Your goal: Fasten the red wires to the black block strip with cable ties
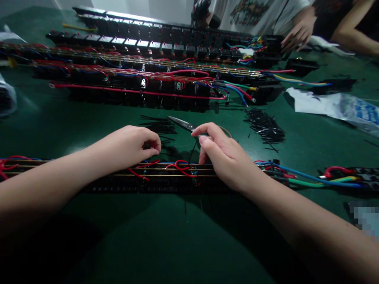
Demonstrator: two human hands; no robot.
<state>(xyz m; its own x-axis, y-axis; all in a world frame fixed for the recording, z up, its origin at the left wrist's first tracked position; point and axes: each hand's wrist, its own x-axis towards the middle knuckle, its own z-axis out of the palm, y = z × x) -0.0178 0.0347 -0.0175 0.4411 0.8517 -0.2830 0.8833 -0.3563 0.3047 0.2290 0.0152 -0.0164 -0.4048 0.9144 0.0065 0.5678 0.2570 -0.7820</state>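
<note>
A long black wired assembly [166, 185] lies across the table in front of me, with brass-coloured rods and loops of red wire [180, 165] along its top. My right hand [220, 152] is over its middle, with thumb and fingers pinching a thin black cable tie [193, 152] that runs down to the rods. Just beyond these fingers, scissors [182, 123] point to the left, their handles partly hidden by the hand. To the left, my left hand [145, 144] hovers at the assembly's far edge, fingers curled toward the thumb, with nothing visible in them.
Loose black cable ties [265, 128] lie in a heap at right, and more [158, 125] beside the scissors. Several similar wired assemblies [142, 85] stretch across the back. A plastic bag [340, 108] lies at right. Another person's hand [300, 31] rests near the far assemblies.
</note>
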